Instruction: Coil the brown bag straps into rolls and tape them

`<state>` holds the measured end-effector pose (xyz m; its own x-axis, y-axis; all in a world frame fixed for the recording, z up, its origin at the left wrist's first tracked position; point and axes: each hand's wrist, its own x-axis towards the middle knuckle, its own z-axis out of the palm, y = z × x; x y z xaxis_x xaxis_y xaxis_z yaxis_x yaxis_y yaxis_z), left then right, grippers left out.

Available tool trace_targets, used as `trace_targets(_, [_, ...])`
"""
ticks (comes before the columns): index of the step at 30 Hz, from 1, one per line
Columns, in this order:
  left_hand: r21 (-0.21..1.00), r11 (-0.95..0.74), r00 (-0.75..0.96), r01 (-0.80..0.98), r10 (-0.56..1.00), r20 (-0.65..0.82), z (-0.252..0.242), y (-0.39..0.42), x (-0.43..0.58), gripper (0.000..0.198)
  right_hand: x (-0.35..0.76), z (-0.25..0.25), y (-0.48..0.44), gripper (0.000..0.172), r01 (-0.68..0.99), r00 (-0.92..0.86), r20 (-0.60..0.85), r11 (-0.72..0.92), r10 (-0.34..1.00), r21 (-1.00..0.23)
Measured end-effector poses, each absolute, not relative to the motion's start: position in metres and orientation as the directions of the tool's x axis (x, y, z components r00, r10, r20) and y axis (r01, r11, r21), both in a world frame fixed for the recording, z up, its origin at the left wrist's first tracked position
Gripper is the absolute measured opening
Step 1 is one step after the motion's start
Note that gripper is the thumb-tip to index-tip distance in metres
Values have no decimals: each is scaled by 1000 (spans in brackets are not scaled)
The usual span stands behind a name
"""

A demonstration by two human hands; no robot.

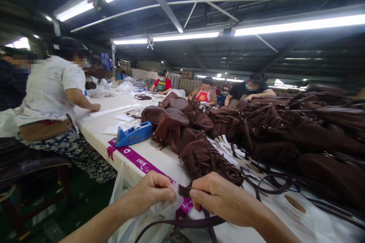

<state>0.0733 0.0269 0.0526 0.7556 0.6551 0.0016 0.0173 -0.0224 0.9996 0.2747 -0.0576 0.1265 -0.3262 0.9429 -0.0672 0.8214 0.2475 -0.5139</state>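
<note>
My left hand [156, 189] is closed in a pinch on a thin translucent plastic sheet [177, 198] at the table's near edge. Beside it, my right hand [212, 193] grips a dark brown strap [184, 191], whose end points at my left fingertips and touches the plastic. More brown strap [196, 221] loops below both hands. Just beyond lies a brown fringed bag [199, 155], part of a big pile.
A blue tape dispenser [134, 134] stands on the purple printed strip [142, 163] along the white table's edge. Brown bags [273, 121] are heaped at right, near a tape roll [295, 203]. A co-worker [54, 83] leans in at left; several people work farther back.
</note>
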Motion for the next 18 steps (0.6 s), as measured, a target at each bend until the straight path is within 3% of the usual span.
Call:
trace_targets(7, [997, -32, 807, 63, 589, -32, 53, 29, 77, 15, 260, 124, -47, 32, 828, -404, -26, 353, 915, -436])
trace_targets(10, [996, -33, 784, 83, 619, -44, 55, 34, 66, 19, 258, 121, -39, 22, 754, -439, -132, 284, 889, -593])
trace_targets(13, [994, -15, 728, 113, 682, -72, 58, 40, 41, 23, 272, 111, -34, 15, 614, -498, -321, 66, 805, -787])
trace_targets(16, [990, 10, 710, 141, 696, -108, 57, 43, 14, 23, 290, 96, -27, 31, 541, -493, -313, 4, 812, -841])
trace_targets(18, [988, 33, 732, 152, 668, -135, 54, 42, 4, 24, 290, 92, -21, 35, 585, -453, -288, 37, 844, -810])
